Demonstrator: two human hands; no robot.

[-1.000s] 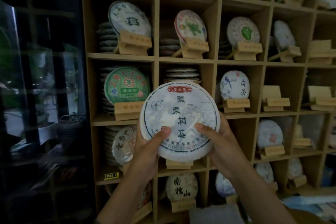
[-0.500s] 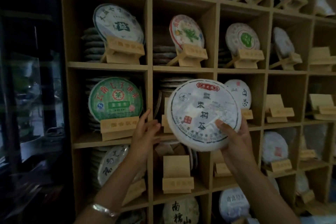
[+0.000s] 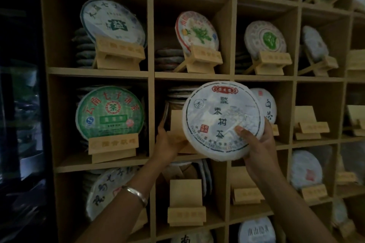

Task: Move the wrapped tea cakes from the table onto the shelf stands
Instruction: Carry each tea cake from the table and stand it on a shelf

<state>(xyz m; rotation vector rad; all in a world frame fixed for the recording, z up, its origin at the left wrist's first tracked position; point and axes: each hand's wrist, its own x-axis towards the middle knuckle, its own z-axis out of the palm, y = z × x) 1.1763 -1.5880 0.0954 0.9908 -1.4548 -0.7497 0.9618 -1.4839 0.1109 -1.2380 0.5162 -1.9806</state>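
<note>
Shelf risk: the cubby in the wooden shelf [image 3: 150, 74] is narrow, so the cake could clip the divider and slip.
Stand risk: the empty wooden stand [image 3: 176, 124] could tip if loaded off-centre.
Tea cake [image 3: 223, 119]: held tilted in front of the middle cubby, not seated.
Right hand [image 3: 256, 144]: thumb across the wrapper face, fingers curled behind the lower rim.
Left hand [image 3: 167, 140]: gripping the stand's base.

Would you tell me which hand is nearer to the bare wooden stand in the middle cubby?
Left. The left hand touches the bare wooden stand; the right hand holds the white wrapped tea cake beside it.
</note>
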